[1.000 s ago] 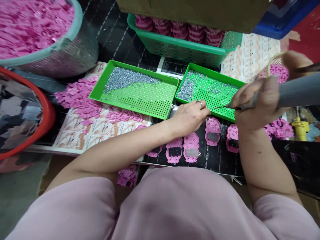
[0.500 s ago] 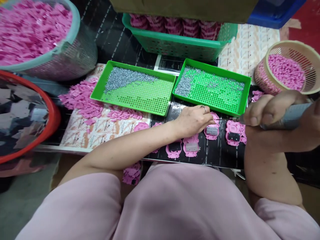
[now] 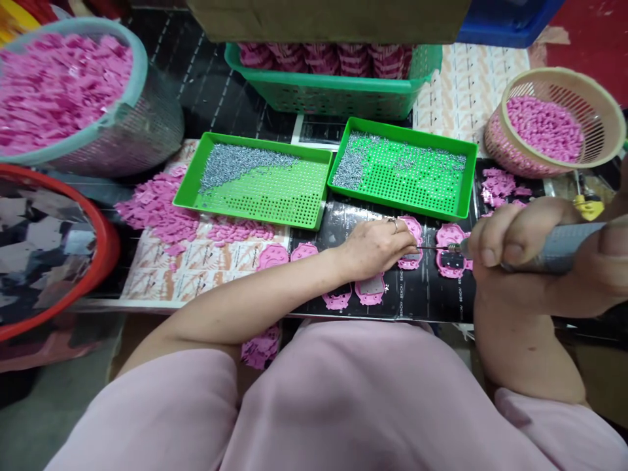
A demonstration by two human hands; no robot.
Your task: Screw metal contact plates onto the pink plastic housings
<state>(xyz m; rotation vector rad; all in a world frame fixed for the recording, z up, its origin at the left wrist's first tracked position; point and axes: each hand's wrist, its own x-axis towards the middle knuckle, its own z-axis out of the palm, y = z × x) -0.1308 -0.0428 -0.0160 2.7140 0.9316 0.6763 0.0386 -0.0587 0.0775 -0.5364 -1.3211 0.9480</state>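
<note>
My left hand (image 3: pixel 375 247) rests closed on a pink plastic housing (image 3: pixel 411 245) on the black work mat, pinching it steady. My right hand (image 3: pixel 540 252) is wrapped round a grey electric screwdriver (image 3: pixel 559 247), whose thin bit points left at that housing. A second pink housing (image 3: pixel 450 248) lies just right of it, and more pink housings (image 3: pixel 370 291) lie nearer my body. Two green perforated trays of small silver screws, the left tray (image 3: pixel 255 180) and the right tray (image 3: pixel 402 167), sit just beyond my hands.
A grey basket of pink pieces (image 3: pixel 73 98) and a red tub (image 3: pixel 53 248) stand at left. A green basket (image 3: pixel 333 78) is behind the trays. A beige basket of pink pellets (image 3: pixel 554 124) sits at right. Loose pink pieces (image 3: pixel 157 206) lie on the printed sheet.
My right hand has come down from over the right tray with the screwdriver, and its bit now points at the housing under my left hand. The view shifted slightly.
</note>
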